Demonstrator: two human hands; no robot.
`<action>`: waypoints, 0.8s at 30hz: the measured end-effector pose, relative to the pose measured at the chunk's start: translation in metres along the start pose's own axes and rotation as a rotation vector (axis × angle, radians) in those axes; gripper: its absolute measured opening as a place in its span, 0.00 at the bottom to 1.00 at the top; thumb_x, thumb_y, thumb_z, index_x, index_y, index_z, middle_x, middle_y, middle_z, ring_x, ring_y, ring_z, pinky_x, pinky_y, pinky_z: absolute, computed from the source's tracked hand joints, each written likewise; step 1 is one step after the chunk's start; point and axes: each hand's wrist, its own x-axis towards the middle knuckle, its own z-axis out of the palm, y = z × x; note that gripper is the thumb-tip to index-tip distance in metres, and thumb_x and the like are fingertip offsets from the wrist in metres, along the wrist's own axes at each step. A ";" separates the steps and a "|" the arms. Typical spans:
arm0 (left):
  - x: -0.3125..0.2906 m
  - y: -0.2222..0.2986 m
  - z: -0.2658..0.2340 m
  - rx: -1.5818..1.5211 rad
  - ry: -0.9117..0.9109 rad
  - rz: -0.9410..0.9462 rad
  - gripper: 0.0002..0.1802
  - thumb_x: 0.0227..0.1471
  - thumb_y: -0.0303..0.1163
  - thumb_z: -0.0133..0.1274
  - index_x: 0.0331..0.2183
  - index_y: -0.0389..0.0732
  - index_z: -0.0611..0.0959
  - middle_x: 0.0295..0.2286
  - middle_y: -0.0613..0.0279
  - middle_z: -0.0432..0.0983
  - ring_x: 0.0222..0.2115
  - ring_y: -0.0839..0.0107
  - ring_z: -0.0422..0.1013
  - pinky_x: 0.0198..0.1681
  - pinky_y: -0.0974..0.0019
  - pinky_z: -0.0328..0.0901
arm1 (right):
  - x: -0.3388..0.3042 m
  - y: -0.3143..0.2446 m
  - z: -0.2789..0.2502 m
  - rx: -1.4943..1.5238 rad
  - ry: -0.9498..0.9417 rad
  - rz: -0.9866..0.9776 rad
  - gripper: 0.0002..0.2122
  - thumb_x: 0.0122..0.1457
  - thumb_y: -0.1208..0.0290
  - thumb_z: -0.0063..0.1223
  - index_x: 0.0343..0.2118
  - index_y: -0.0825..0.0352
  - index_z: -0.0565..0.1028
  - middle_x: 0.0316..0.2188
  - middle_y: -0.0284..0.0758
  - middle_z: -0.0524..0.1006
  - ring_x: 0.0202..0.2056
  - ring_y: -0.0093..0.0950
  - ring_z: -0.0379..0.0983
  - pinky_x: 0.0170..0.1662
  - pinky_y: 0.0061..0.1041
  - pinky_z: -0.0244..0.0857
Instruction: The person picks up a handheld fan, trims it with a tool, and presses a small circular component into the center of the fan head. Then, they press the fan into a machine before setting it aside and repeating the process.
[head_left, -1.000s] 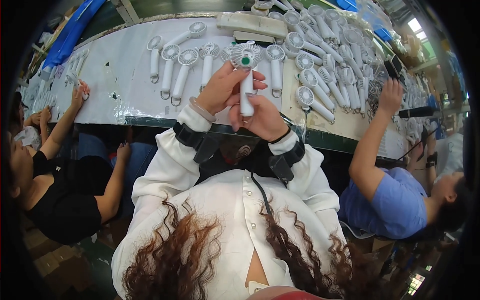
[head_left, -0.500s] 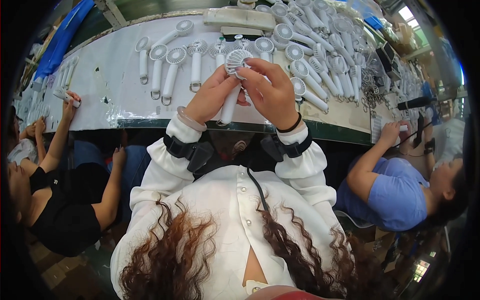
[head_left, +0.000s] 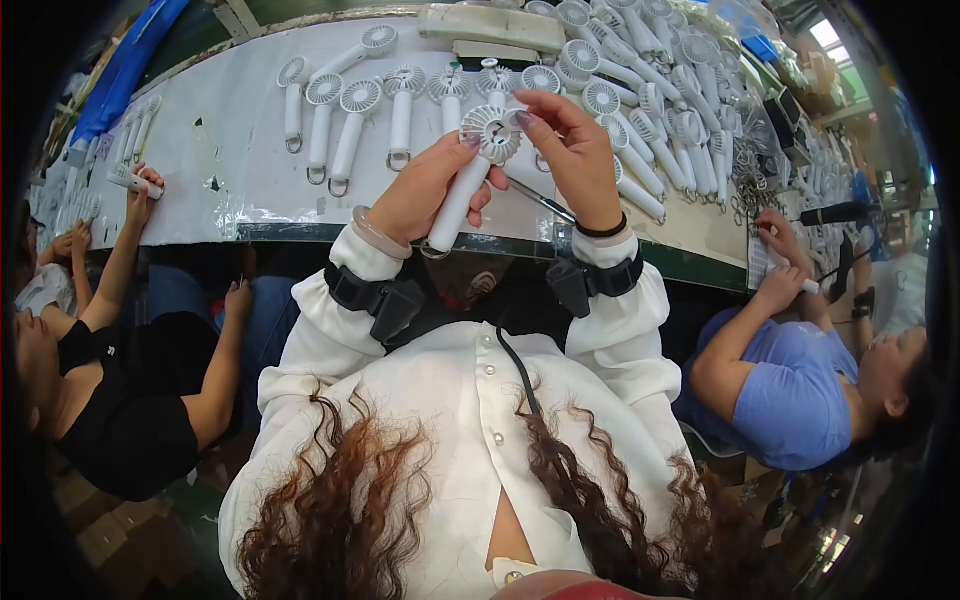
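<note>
My left hand [head_left: 428,188] is wrapped round a white handheld fan [head_left: 461,203], its fingers just below the round head. The fan tilts with its head away from me, and a metal ring hangs at the handle's lower end. A dark gap shows in the middle of the slatted head. At the head's right rim my right hand [head_left: 578,160] has thumb and fingertips pinched together, and what is between them I cannot make out. Under that hand a thin metal-shafted tool [head_left: 541,200] lies at the table's edge.
Several white fans [head_left: 403,110] lie in a row beyond my hands. A heap of fans [head_left: 660,110] covers the right side, with metal rings [head_left: 748,190] beside it. A long whitish block [head_left: 491,27] sits at the back. Co-workers sit left [head_left: 140,400] and right [head_left: 790,400].
My right hand has drawn back rightward from the middle of the fan's head to its rim. The head's middle now shows a gap, and the thin tool has come into view.
</note>
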 end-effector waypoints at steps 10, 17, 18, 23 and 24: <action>-0.001 -0.007 -0.010 0.075 0.026 -0.078 0.17 0.63 0.42 0.37 0.43 0.38 0.69 0.27 0.60 0.73 0.18 0.79 0.65 0.20 0.75 0.64 | 0.005 -0.006 -0.020 -0.520 -0.141 -0.455 0.14 0.50 0.74 0.62 0.42 0.61 0.79 0.29 0.34 0.74 0.27 0.28 0.71 0.29 0.24 0.65; -0.006 -0.005 -0.003 0.231 0.119 -0.106 0.14 0.63 0.40 0.39 0.41 0.39 0.70 0.22 0.62 0.72 0.15 0.78 0.65 0.17 0.75 0.61 | 0.003 -0.009 -0.016 -0.520 -0.206 -0.440 0.14 0.50 0.70 0.62 0.41 0.60 0.79 0.32 0.33 0.76 0.29 0.32 0.73 0.31 0.26 0.67; -0.005 -0.005 -0.004 0.234 0.110 -0.103 0.14 0.63 0.40 0.39 0.41 0.39 0.70 0.22 0.62 0.72 0.15 0.78 0.65 0.17 0.75 0.61 | 0.003 -0.010 -0.015 -0.528 -0.201 -0.442 0.14 0.50 0.70 0.62 0.41 0.60 0.79 0.32 0.33 0.76 0.29 0.32 0.73 0.31 0.26 0.67; -0.002 -0.009 -0.007 0.329 0.191 -0.147 0.14 0.62 0.40 0.40 0.38 0.40 0.71 0.19 0.64 0.71 0.14 0.78 0.65 0.17 0.75 0.61 | 0.002 -0.011 -0.013 -0.590 -0.235 -0.423 0.12 0.52 0.70 0.61 0.41 0.60 0.79 0.32 0.33 0.76 0.29 0.32 0.73 0.31 0.26 0.68; -0.001 -0.010 -0.008 0.333 0.202 -0.158 0.14 0.62 0.40 0.41 0.38 0.40 0.71 0.19 0.65 0.71 0.13 0.78 0.65 0.17 0.75 0.61 | 0.003 -0.010 -0.012 -0.590 -0.241 -0.419 0.12 0.52 0.70 0.60 0.41 0.60 0.79 0.32 0.33 0.76 0.29 0.32 0.73 0.31 0.26 0.68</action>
